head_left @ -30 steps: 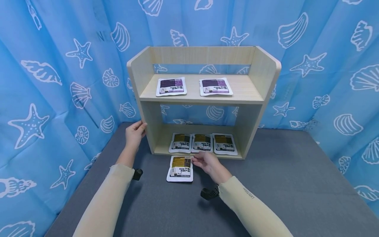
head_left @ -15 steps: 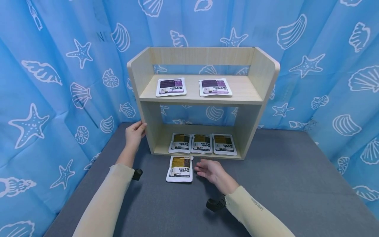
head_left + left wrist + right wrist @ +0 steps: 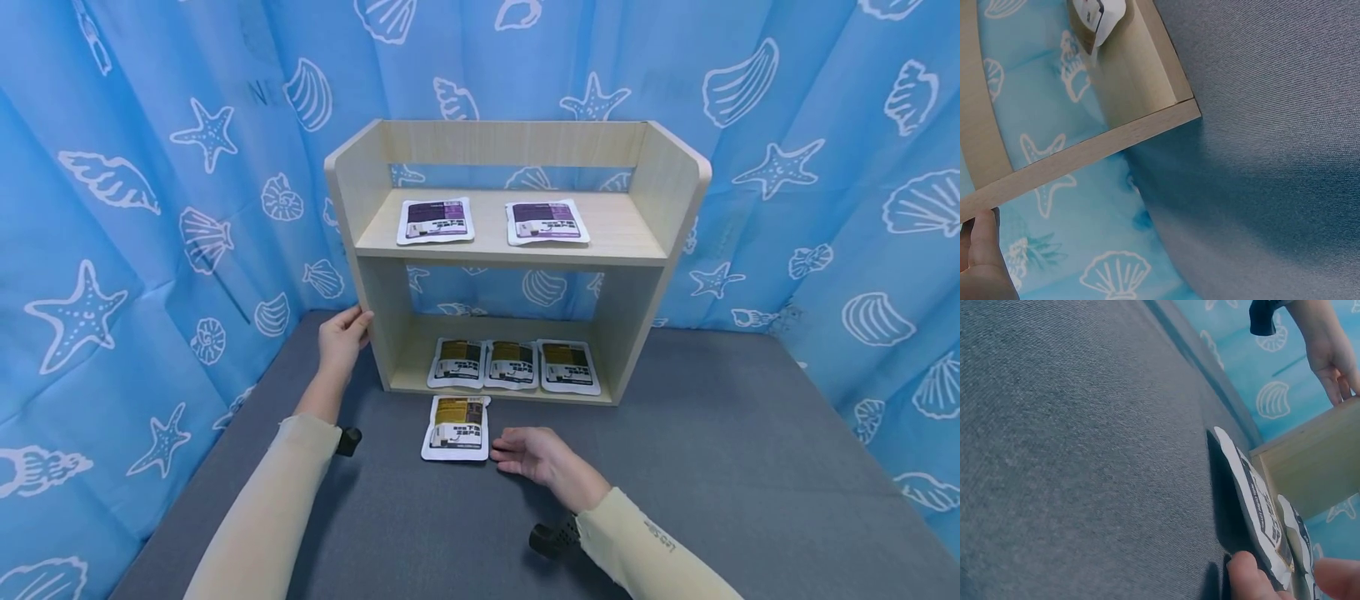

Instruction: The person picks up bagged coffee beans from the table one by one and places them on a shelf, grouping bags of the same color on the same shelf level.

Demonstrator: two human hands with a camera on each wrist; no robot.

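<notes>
A flat white-edged pouch with a yellow-brown and white label lies on the grey table, in front of a two-tier wooden shelf. Right beside its lower right edge is my right hand, fingers loosely extended and holding nothing. In the right wrist view, fingertips show close to the pouch; whether they touch it is unclear. My left hand rests its fingertips against the left side panel of the shelf. The left wrist view shows a finger touching that panel's edge.
Similar yellow-brown pouches lie side by side on the lower tier: a left one, a middle one and a right one. Two purple-labelled pouches, left and right, lie on the upper tier. A blue shell-print curtain hangs behind.
My right hand has left the top right corner of the front pouch and moved down along its right side, toward me. The left hand and the pouches stay where they were.
</notes>
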